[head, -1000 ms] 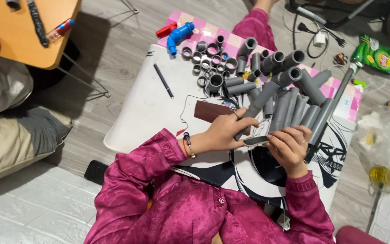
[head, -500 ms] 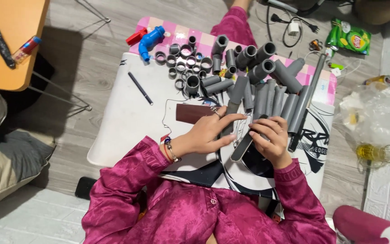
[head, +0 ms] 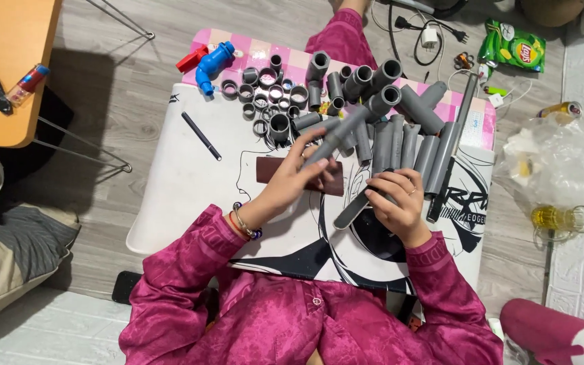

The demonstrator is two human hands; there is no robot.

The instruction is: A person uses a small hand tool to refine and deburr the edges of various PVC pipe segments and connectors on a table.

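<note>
Grey plastic pipe pieces, one lot. Left hand (head: 290,181): fingers clamped on a long pipe (head: 338,136), raised aslant above the board (head: 184,182), far end toward the pile (head: 400,138). Right hand (head: 395,203): fingers closed around a short pipe (head: 351,210), held low over the board, angled as if to line up with the long one. Rings (head: 265,101) grouped at the board's far edge; blue fitting (head: 211,65) beside them. Pen (head: 201,136) and brown block (head: 268,169) lie near the left hand.

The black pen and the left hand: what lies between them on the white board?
In the head view, between the black pen and the left hand only bare white board with black line drawing shows; the dark brown rectangular piece begins beside the hand.
</note>
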